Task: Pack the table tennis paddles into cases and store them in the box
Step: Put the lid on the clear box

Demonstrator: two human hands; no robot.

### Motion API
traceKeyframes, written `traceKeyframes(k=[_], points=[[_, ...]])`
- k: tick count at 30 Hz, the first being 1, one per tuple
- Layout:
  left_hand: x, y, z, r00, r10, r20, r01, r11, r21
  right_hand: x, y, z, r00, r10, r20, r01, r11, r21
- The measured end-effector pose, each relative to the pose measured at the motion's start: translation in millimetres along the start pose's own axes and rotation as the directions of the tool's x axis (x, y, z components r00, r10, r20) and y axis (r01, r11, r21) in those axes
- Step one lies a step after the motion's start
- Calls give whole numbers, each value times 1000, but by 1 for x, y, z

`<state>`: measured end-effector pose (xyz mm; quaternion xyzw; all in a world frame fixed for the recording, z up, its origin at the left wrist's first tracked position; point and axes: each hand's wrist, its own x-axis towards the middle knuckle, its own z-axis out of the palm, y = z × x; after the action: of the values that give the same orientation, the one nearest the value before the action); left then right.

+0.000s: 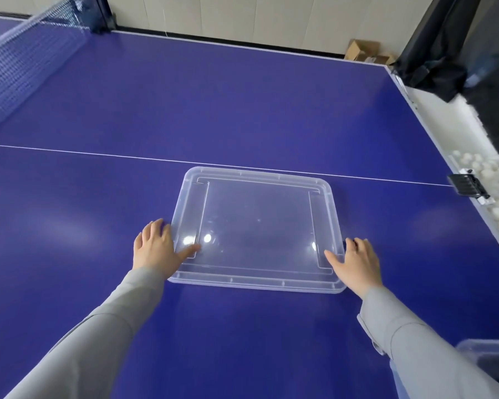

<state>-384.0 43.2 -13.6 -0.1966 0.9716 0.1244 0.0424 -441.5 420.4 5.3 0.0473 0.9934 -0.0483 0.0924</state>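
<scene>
The clear box [490, 367] is showing partly at the near right corner. Its transparent lid [257, 228] is lying flat on the blue table [185, 105]. The left hand [159, 244] and right hand [355, 260] are resting on the lid's side edges, fingers spread, gripping nothing. The net [26, 61] is standing far left.

No readable txt, labels, brands or nos. anywhere; lid [257, 226] & table [213, 96] unmarked.

Blue table tennis table [242, 90], clear plastic lid [257, 226] flat on it, net [26, 59] at far left
</scene>
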Motion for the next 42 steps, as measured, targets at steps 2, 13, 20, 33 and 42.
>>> traceKeyframes(k=[2, 13, 20, 33, 42], points=[[-2, 0, 6, 1000, -11, -7, 10, 998, -64, -1, 0, 8, 1000, 7, -5, -7, 999, 36], [-3, 11, -3, 995, -91, 51, 103, 929, -356, 0, -6, 0, 996, 46, -70, -16, 925, 381], [-7, 20, -44, 992, -90, 91, 125, 838, -531, -6, -12, -43, 995, 75, -66, -23, 816, 577], [-67, 55, -135, 994, -109, -14, 71, 737, -672, -59, 24, -138, 977, 53, -205, 101, 733, 673], [-171, 125, -160, 990, -121, -66, 34, 679, -733, -119, 123, -179, 946, 67, -317, 190, 679, 709]])
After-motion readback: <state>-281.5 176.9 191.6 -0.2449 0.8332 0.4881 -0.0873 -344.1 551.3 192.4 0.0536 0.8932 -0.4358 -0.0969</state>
